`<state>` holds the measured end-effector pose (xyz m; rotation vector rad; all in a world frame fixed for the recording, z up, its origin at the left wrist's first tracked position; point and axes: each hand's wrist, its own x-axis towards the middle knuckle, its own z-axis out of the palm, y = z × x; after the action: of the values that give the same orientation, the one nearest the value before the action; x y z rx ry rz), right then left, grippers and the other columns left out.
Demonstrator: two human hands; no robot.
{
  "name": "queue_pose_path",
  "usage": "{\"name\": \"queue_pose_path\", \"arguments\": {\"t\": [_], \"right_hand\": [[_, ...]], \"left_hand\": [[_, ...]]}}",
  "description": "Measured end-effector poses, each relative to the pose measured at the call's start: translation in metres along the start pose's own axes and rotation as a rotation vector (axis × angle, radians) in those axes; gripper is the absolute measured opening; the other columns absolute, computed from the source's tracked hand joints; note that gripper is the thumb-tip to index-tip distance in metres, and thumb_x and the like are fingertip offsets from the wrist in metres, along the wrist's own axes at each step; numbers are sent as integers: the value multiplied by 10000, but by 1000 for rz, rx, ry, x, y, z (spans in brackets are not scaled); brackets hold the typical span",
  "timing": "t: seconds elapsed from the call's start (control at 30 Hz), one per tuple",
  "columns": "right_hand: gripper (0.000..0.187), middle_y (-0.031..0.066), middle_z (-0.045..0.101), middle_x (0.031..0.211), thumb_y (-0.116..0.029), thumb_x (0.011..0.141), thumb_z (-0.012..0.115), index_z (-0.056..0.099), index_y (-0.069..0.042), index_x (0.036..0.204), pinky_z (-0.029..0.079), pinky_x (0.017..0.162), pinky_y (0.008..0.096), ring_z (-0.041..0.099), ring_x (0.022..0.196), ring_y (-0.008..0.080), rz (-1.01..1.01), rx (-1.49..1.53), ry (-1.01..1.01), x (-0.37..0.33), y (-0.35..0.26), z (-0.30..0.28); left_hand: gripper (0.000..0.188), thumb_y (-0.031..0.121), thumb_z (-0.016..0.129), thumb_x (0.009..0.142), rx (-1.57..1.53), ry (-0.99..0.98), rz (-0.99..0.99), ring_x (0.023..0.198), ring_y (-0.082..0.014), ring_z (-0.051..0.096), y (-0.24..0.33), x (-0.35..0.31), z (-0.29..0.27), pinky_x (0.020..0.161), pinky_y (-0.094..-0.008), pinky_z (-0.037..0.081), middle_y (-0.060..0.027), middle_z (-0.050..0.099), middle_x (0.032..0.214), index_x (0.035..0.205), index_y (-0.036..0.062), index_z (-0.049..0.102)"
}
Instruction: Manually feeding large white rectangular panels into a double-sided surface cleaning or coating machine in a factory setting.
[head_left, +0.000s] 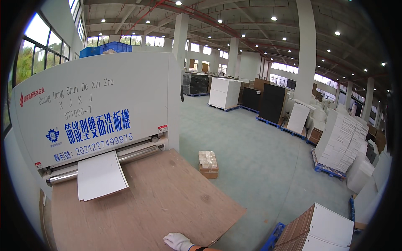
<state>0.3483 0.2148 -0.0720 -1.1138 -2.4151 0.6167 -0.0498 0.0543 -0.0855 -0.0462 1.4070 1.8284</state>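
My right hand (178, 242), in a white glove with a black band at the wrist, comes in from the lower edge. It rests on the near part of a brown wooden tabletop (167, 196), fingers lying on the surface, nothing visible in it. My left hand is out of view. Farther off, two thin white panels (100, 178), slightly overlapping, stick out from under the roller (140, 154) of a large white machine (96, 96). Their near ends lie over the tabletop, well away from my hand.
A pallet stack of white-faced panels (326, 228) stands close at the lower right. A small carton (208, 171) sits on the floor beyond the table's right edge. Loaded pallets (339, 140) line the right side, with a pillar (306, 50) behind them.
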Motion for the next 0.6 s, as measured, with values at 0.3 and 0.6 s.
{"name": "queue_pose_path", "arguments": {"t": [0.3, 0.6], "right_hand": [[273, 143, 620, 925, -300, 896, 481, 620, -79, 977, 477, 781, 424, 597, 883, 331, -23, 19, 22, 4, -6, 2], [276, 131, 628, 972, -298, 911, 488, 629, -80, 1006, 470, 830, 398, 596, 930, 322, 62, 156, 5, -2, -5, -13]], "left_hand": [[424, 505, 326, 980, 32, -20, 21, 582, -146, 428, -2, 21, -19, 548, -303, 402, 28, 453, 682, 846, 145, 505], [413, 470, 316, 989, 74, -69, 10, 657, -156, 474, -7, 29, -23, 614, -330, 444, 14, 500, 735, 886, 122, 512]]}}
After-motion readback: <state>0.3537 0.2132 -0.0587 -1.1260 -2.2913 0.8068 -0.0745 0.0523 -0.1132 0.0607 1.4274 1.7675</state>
